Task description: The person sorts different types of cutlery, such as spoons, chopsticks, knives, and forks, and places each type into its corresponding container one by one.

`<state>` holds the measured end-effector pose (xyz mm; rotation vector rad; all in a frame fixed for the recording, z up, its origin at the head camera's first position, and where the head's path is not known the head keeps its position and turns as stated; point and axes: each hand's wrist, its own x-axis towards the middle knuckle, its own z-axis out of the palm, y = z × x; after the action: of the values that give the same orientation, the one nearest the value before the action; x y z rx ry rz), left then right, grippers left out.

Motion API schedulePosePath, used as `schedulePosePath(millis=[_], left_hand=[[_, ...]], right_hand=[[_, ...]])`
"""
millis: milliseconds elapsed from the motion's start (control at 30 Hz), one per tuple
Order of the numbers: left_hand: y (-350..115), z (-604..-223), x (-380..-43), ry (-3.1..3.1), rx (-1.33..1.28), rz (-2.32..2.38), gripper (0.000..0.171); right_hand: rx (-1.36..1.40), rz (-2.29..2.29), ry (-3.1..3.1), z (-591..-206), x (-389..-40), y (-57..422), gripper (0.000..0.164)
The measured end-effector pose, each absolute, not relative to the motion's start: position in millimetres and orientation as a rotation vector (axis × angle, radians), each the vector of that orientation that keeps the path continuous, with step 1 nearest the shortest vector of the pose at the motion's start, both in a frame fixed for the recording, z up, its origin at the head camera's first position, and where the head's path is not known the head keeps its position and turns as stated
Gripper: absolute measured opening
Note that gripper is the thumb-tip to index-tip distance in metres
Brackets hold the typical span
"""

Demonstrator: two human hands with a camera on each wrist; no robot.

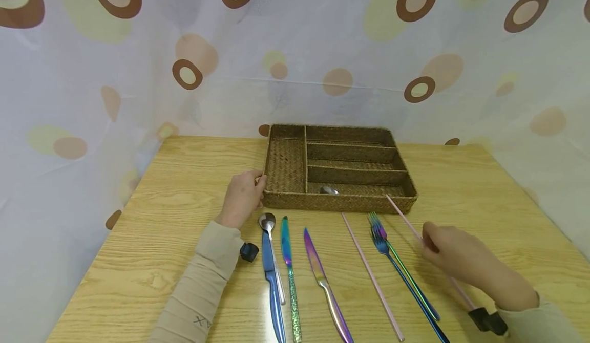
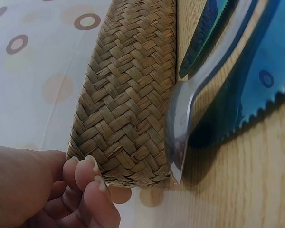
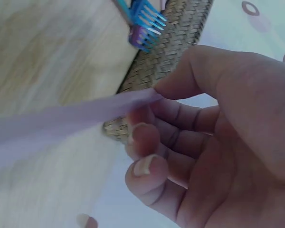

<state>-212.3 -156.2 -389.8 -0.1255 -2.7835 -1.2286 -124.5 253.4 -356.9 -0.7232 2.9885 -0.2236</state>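
My left hand (image 1: 241,194) grips the front left corner of a brown woven cutlery tray (image 1: 341,202), with its curled fingertips (image 2: 89,171) at the corner in the left wrist view. A pink chopstick (image 1: 405,220) is pinched between thumb and fingers of my right hand (image 1: 465,258), its far tip at the tray's front right wall. On the table to the left of it lie a blue fork (image 1: 405,277) and a rainbow fork (image 1: 417,293), side by side. A matching chopstick (image 1: 372,276) lies left of the forks. Inside the tray's front compartment rests a spoon (image 1: 329,190), partly hidden by the wall.
Between my arms lie a rainbow knife (image 1: 322,276), a green-blue knife (image 1: 289,261) and a blue knife (image 1: 273,292) with a silver spoon (image 1: 275,261) across it. A patterned cloth (image 1: 299,51) hangs behind the wooden table (image 1: 193,164).
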Motion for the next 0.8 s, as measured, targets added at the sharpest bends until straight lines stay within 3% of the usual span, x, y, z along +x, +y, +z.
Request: schedulePosePath(millis=[800], left_hand=[[-156,-390,-212,-2.788,-0.126,-1.236,0.033]], right_hand=[[-0.931,-0.519,2.919,-315,-158,187,0.006]])
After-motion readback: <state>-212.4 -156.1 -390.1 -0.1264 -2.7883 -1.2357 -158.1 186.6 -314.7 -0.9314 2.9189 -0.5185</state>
